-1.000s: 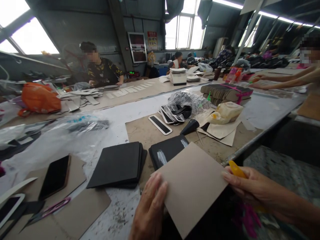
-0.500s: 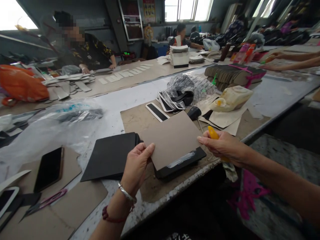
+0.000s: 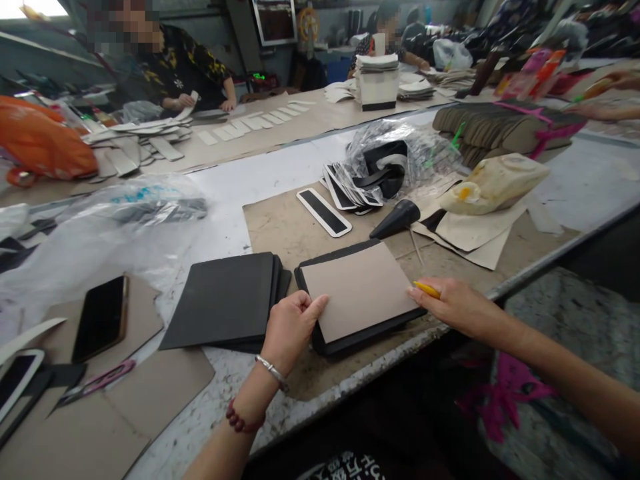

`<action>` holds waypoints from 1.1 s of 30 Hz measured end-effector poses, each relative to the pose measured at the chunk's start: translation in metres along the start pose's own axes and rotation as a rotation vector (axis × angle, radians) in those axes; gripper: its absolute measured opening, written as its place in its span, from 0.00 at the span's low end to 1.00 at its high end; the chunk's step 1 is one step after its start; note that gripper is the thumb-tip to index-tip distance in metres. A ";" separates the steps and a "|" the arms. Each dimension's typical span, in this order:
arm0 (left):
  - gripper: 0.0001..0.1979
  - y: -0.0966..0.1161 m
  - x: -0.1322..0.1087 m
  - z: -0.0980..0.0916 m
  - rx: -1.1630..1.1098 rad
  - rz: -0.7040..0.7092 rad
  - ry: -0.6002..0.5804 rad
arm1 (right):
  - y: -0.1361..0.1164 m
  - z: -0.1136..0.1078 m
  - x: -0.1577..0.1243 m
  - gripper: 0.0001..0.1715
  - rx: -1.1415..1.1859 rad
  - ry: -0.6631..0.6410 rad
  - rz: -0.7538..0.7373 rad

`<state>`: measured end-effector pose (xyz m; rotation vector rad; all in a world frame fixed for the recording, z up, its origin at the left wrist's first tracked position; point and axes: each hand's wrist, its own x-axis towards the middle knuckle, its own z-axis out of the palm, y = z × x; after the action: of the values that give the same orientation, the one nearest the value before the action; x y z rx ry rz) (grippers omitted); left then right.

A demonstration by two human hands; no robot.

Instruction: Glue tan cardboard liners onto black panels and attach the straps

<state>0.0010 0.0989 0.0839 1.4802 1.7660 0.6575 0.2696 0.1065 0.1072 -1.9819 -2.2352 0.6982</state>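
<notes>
A grey-brown card sheet lies flat on a black board near the table's front edge. My left hand pinches the card's near left corner with thumb and fingers. My right hand rests on the card's right edge, closed around a small yellow tool. A stack of black boards lies just left of my left hand.
A black cone nozzle, a pale glue bottle, and a plastic bag of black-and-white strips lie beyond the card. Phones and pink scissors sit at left. Other people work across the table.
The card has come down from the air near my lap and now lies flat on the glue-streaked black board. Both hands followed it to the table.
</notes>
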 end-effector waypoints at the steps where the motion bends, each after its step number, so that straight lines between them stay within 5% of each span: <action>1: 0.22 -0.001 0.001 0.001 0.036 0.000 0.005 | 0.001 0.001 0.000 0.22 -0.017 -0.007 0.001; 33: 0.22 -0.012 -0.010 0.020 -0.076 -0.132 0.034 | 0.020 0.016 0.005 0.22 0.128 -0.042 0.004</action>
<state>0.0107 0.0855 0.0644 1.2963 1.8265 0.6776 0.2814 0.1084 0.0841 -1.9299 -2.1502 0.8684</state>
